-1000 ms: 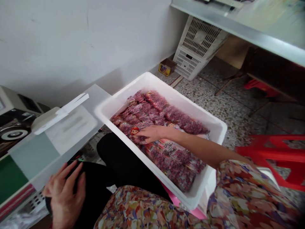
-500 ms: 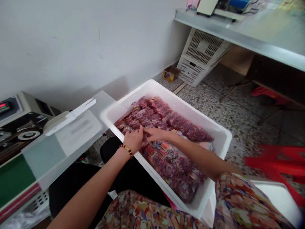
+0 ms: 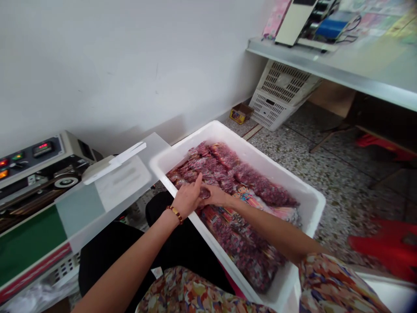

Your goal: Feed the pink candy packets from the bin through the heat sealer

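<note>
A white plastic tub holds several clear packets filled with small reddish-purple pieces, some with printed cartoon figures. Over its near-left side my two hands meet. My left hand, with a beaded bracelet at the wrist, is curled with its index finger raised. My right hand reaches across the tub, its fingers wrapped round a bunched packet of the same dark reddish colour. The left hand presses against that packet too; most of it is hidden by the fingers.
On the left stands a sealing machine with lit displays and a green conveyor belt; a clear sheet bridges toward the tub. White crates and a small box stand under the far table. A red stool is right.
The view has shifted, so the scene sits lower and farther right. The hands have lifted slightly from the packets, and a bunched packet now shows between them.
</note>
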`<action>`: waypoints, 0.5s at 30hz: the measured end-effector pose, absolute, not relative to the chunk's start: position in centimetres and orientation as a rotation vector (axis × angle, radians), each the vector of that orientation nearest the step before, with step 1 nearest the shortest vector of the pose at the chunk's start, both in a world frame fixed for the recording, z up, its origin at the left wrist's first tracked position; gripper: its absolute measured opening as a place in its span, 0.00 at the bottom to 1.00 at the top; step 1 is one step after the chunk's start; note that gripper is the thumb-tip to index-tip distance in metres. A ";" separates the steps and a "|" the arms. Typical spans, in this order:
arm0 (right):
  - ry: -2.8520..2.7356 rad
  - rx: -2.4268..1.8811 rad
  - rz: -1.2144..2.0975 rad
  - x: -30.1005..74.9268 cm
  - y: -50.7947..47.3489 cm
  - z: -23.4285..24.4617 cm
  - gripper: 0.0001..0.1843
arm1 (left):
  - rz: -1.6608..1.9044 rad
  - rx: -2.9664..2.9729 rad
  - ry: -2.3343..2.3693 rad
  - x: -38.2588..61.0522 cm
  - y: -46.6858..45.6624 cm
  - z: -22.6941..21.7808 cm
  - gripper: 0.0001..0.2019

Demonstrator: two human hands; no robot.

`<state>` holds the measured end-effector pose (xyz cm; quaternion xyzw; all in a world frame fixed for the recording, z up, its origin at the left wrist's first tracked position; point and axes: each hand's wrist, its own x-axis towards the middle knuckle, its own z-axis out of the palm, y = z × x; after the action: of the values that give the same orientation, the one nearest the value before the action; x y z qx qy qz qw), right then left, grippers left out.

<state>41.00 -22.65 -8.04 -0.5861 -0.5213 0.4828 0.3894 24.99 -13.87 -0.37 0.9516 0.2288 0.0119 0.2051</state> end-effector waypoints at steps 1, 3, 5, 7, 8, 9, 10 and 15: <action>-1.309 -1.538 1.199 41.4 -22.8 -7.4 0.28 | 0.175 2.628 0.661 24.6 -13.7 -0.1 0.45; -1.258 -1.664 1.117 42.2 -22.8 -5.6 0.26 | 0.509 2.568 0.729 23.5 -13.8 0.6 0.39; -1.215 -1.818 1.005 42.4 -22.5 -3.1 0.26 | 0.780 2.506 0.778 22.3 -14.5 1.2 0.30; -1.218 -2.002 0.848 41.7 -21.5 -0.1 0.27 | 0.898 2.454 0.798 21.4 -15.8 1.5 0.24; -1.246 -2.090 0.761 41.0 -20.8 1.4 0.27 | 0.910 2.426 0.802 21.2 -16.5 1.5 0.25; -1.287 -2.170 0.678 40.2 -19.9 2.9 0.27 | 0.906 2.387 0.813 21.2 -17.1 1.5 0.27; -1.325 -2.244 0.601 39.2 -19.0 4.3 0.26 | 0.906 2.335 0.833 21.4 -17.5 1.3 0.30; -1.549 -2.361 0.492 34.5 -13.1 7.5 0.23 | 1.006 1.988 0.997 21.9 -15.1 0.5 0.38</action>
<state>34.48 -13.14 7.47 -0.8159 -0.5353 0.1699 0.1372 21.90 -15.10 0.47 0.7650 0.3837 0.3872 0.3429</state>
